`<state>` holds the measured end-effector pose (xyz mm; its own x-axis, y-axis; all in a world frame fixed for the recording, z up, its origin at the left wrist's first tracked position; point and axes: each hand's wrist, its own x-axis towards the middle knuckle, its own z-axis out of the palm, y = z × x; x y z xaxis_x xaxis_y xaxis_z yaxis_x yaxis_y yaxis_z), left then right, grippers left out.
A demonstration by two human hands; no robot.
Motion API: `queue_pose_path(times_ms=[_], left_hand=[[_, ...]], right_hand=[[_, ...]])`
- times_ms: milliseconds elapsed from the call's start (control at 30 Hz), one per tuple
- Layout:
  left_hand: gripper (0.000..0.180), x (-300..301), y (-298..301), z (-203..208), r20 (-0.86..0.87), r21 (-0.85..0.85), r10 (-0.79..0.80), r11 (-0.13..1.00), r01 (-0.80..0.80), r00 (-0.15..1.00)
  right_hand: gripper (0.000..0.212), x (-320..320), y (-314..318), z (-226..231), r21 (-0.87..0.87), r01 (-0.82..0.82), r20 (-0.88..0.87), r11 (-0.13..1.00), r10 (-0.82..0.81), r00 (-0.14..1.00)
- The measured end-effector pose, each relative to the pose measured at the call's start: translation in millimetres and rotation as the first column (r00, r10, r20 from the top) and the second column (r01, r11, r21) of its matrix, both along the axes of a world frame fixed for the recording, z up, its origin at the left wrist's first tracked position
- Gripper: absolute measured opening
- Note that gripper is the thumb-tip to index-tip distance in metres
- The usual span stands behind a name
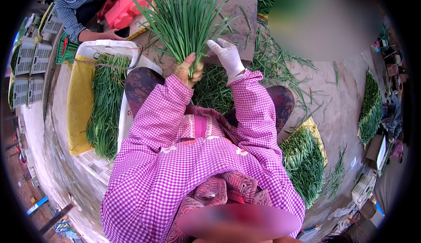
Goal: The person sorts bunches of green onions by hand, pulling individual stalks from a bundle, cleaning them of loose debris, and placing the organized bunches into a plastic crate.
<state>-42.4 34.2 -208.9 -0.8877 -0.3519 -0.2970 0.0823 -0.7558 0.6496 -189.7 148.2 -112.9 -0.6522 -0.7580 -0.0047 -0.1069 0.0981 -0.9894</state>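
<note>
My left hand [190,70], in a yellowish glove, is closed around the lower stems of a bunch of green chives [186,26]. The bunch stands upright before me, its long leaves fanning out away from me. My right hand [226,58], in a white glove, is raised just right of the bunch, fingers apart and pointing toward its leaves. I see nothing held in it; whether its fingertips touch a leaf I cannot tell. Behind the hands lies a flat grey board [234,17] with a few loose leaves. Loose chives [212,89] lie below, between my knees.
On my left stands a white crate [109,46] full of chives, with a yellow cloth [80,107] over its side. Bundled chives [302,164] lie at my right, another pile [370,107] farther right. A co-worker's hand [107,35] holds a phone at upper left, near a pink bag [127,8].
</note>
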Motion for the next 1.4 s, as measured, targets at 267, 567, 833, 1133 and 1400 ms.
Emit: queue_pose_path(times_ms=[267, 567, 833, 1133, 1400], left_hand=[[0.015, -2.5, 14.0, 66.0, 0.008, 0.183, 0.073, 0.98, -0.073, 0.997], [0.011, -7.4, 13.1, 78.3, 0.337, 0.184, 0.36, 0.881, -0.435, 0.87], [0.01, -3.8, 7.3, 42.0, 0.347, 0.125, 0.091, 0.982, -0.142, 0.934], [0.021, 1.4, 37.9, 79.3, 0.251, -0.067, 0.045, 0.997, -0.029, 0.967], [0.023, 2.2, 35.6, 76.1, 0.33, -0.069, -0.044, 0.995, 0.07, 0.943]], right_hand=[[0.017, 9.6, 15.8, 40.3, -0.257, -0.022, 0.399, 0.966, 0.127, 0.908], [0.02, 40.5, 29.4, 75.1, -0.114, -0.647, -0.134, 0.754, 0.633, 0.762], [0.022, -2.9, 29.9, 35.6, -0.063, -0.311, 0.022, 0.948, 0.313, 0.95], [0.028, -13.4, 29.6, 56.7, -0.03, 0.317, -0.629, 0.948, -0.265, 0.731], [0.016, -31.8, 38.1, 44.8, 0.188, 0.185, -0.861, 0.965, 0.071, 0.504]])
